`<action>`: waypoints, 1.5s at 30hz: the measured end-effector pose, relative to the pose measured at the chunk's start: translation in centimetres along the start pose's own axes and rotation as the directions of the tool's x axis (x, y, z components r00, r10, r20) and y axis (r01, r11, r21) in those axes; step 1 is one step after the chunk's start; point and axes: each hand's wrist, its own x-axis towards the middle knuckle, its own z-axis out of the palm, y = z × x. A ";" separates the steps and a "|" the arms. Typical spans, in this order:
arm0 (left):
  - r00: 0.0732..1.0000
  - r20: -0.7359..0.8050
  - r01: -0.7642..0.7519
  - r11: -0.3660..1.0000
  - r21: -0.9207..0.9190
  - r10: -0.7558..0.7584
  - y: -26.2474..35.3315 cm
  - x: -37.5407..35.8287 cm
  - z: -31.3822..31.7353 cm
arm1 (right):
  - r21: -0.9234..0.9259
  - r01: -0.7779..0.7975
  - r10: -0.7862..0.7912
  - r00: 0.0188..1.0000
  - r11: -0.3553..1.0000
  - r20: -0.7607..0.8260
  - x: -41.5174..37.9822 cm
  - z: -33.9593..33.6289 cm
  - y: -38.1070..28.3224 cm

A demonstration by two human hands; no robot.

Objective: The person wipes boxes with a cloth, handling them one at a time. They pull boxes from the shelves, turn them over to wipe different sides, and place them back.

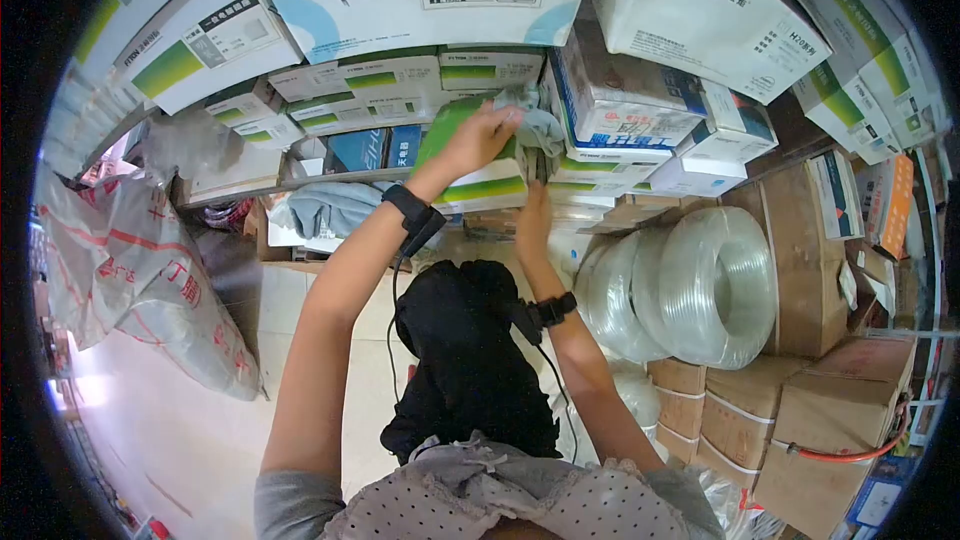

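A crumpled grey cloth [541,130] is bunched on the shelf, beside a green-and-white box [488,189]. My left hand [484,137] reaches over that box, its fingers closed on the upper part of the cloth. Lower down, my right hand [534,214] grips the cloth's darker lower end, at the gap between the green-and-white box and the stacked boxes to its right; its fingertips are partly hidden. Both wrists wear black straps with small devices and cables.
Above hangs a large white carton [420,25]; a Homge carton [715,15] is at upper right. Clear tubing coils [715,290] and brown cartons [835,420] stand at right. A white bag [165,270] is at left. Another grey cloth [345,208] lies on the left.
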 end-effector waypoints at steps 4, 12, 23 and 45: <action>0.983 0.164 0.063 0.992 0.105 -0.079 -2.5 -1.1 0.0 | -0.305 0.260 -0.247 0.966 0.916 0.081 -3.0 -3.2 -4.9; 0.943 0.060 0.301 0.917 0.261 -0.327 -7.1 -3.1 -3.7 | -0.477 0.661 -0.661 0.723 0.579 0.201 -3.4 -2.3 -7.0; 0.952 0.263 0.078 0.957 0.280 -0.155 3.8 -3.4 -2.7 | -0.635 0.547 -0.584 0.792 0.546 0.179 -1.8 -2.2 -7.0; 0.929 0.188 0.146 0.784 0.603 -0.318 4.8 -7.2 -5.6 | -0.726 0.664 -0.510 0.695 0.182 0.507 -4.4 -2.0 -10.3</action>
